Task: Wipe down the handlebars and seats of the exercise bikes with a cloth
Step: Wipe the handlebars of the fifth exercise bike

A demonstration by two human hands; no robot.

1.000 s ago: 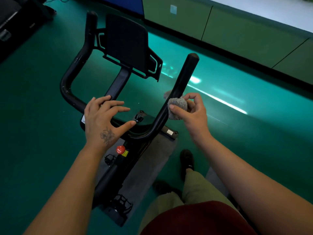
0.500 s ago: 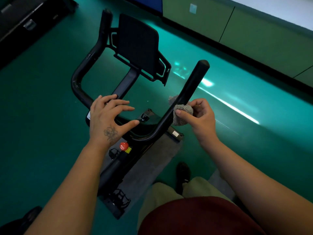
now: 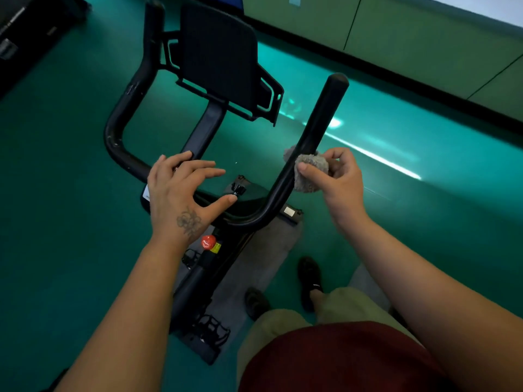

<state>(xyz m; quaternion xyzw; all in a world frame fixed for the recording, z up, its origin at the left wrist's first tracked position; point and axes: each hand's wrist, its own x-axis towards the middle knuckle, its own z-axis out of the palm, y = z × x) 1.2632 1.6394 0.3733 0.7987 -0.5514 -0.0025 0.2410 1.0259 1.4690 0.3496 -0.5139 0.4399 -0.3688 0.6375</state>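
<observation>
While standing at the near end of the bike (image 3: 198, 281), seen from above; nearest, 2 dark shoes (image 3: 310, 278) on a grey mat (image 3: 254, 258) under the frame, then a red knob (image 3: 208, 241) on the post just below the bars.

Next out, the left hand (image 3: 181, 199), fingers spread and nearly straight, gripping nothing, hovering over or lightly resting on the middle crossbar; contact not clear; thumb tip just beside a small black knob (image 3: 238, 189).

Level with it, the right hand (image 3: 336, 179) pinching a bunched grey cloth (image 3: 310, 175) between thumb and curled fingers, cloth pressed against the outer side of the right handlebar arm (image 3: 311, 142), low on its length, just above the bend.

Key relation: that arm's long axis running up and away from the right hand to its capped end; right hand plainly the nearer, already touching through the cloth; probably a slide along the tube away from the body.

Farther, the left handlebar arm (image 3: 133, 89), well apart from the cloth, nearer the left hand; between the 2 arms a black tablet holder (image 3: 220, 58); beyond, green floor (image 3: 396, 154) and a pale green wall (image 3: 424, 43). Seat not in view.
</observation>
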